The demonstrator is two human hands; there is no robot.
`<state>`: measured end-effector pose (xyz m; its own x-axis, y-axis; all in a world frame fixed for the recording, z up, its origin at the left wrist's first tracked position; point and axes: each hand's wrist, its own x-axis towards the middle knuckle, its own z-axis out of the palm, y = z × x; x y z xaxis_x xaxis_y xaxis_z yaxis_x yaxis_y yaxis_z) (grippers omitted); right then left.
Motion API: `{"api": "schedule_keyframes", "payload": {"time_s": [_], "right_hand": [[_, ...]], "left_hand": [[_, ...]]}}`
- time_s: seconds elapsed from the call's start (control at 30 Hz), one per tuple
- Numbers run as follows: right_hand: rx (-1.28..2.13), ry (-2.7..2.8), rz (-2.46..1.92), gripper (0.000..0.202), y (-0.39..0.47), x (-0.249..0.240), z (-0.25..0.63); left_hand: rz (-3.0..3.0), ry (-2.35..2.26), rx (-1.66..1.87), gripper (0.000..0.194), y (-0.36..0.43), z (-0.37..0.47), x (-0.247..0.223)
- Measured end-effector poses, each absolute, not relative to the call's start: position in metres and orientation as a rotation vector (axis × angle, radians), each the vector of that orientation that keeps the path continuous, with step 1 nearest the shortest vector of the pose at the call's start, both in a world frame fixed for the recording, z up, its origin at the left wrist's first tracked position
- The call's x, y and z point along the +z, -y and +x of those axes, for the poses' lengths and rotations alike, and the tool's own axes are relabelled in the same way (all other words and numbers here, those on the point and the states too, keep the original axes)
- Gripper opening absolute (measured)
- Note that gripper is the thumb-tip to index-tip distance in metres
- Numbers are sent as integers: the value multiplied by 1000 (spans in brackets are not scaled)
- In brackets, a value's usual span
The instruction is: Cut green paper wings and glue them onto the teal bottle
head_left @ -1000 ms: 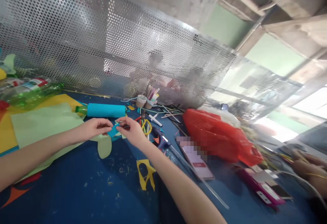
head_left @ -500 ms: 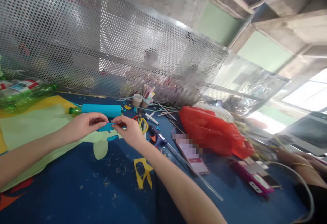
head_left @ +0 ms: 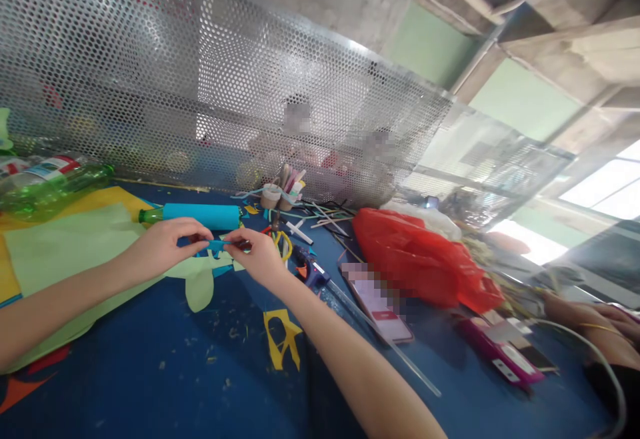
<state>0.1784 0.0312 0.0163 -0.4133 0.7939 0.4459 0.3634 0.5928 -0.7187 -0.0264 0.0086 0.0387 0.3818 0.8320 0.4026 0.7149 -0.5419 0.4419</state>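
Observation:
A small blue strip (head_left: pixel 217 245), paper or felt by its look, is stretched between both hands above the table. My left hand (head_left: pixel 176 244) pinches one end between thumb and fingertips. At the other end, my right hand (head_left: pixel 254 252) pinches it in the same way. Just behind lies a green bottle wrapped in blue (head_left: pixel 201 216). Under and beside the hands are pale green cut-outs (head_left: pixel 200 289) and blue scraps. Yellow-handled scissors (head_left: pixel 285 245) and a blue glue gun (head_left: pixel 310 269) with a clear glue stick lie right of my right hand.
Pale green sheets (head_left: pixel 70 245) and plastic bottles (head_left: pixel 50 185) lie left. A perforated metal screen (head_left: pixel 240 79) stands behind. Rightward are a phone (head_left: pixel 377 302), red plastic bag (head_left: pixel 415 259), magenta box (head_left: pixel 500 352) and another person's arm (head_left: pixel 575 315). A yellow scrap (head_left: pixel 283 339) lies in front.
The blue strip between my fingers looks narrower than before, turned or folded. Both hands stay nearly in place, and the view has shifted slightly.

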Motion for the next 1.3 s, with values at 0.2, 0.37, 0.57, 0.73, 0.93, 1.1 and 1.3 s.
{"api": "schedule_keyframes", "payload": {"time_s": [0.2,0.37,0.57,0.73,0.93,1.1,1.3], "right_hand": [[525,2085,-908,12,-23,18,174],[492,2106,-916,11,-24,18,174],[394,2178,-927,12,-26,18,176],[362,2223,-943,13,-26,19,177],[434,2214,-937,14,-25,21,177],[470,2233,-954,15,-23,23,176],[468,2231,-942,14,-21,24,175]], "left_hand": [[2565,-1319,886,31,-7,-25,40],[2616,-1265,886,33,-6,-25,41],[2619,-1284,863,33,-7,-24,39],[2584,-1298,835,34,-5,-23,43],[2628,-1239,840,31,-4,-25,46],[2666,-1185,843,30,-6,-27,44],[2725,-1151,824,31,-8,-28,39]]}}
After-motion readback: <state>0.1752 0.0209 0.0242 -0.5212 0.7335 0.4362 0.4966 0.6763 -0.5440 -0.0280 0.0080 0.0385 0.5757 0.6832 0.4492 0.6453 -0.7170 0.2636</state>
